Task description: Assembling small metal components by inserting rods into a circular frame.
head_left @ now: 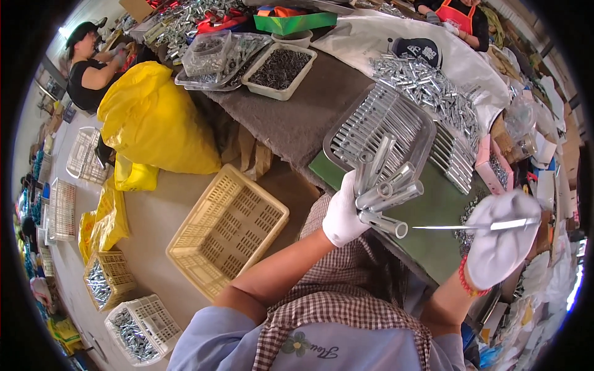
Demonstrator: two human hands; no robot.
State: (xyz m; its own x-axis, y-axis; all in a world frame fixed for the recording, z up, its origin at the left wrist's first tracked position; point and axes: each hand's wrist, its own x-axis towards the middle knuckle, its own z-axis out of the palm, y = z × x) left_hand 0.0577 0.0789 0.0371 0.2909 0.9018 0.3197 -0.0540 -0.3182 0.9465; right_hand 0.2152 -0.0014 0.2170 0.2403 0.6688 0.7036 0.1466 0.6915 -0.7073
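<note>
My left hand (pixel 343 213), in a white glove, is closed around a bunch of silvery metal tubes (pixel 385 196). Their open ends fan out up and to the right. In my white-gloved right hand (pixel 502 250) is a thin, pointed metal rod (pixel 442 227). It lies across the fingers, its narrow tip pointing left toward the tubes. Just beyond my left hand stands a grey tray (pixel 428 139) with rows of similar tubes (pixel 380 114). More tubes (pixel 451 159) lie side by side to the right of the tray. Under both hands is a green work surface (pixel 433 226).
Loose metal parts (pixel 427 89) are heaped on a white sheet, beside a pink box (pixel 494 166). A white tub (pixel 279 96) of dark screws stands farther left. On the floor are an empty yellow crate (pixel 277 210) and a yellow sack (pixel 154 123). Two other people work farther off.
</note>
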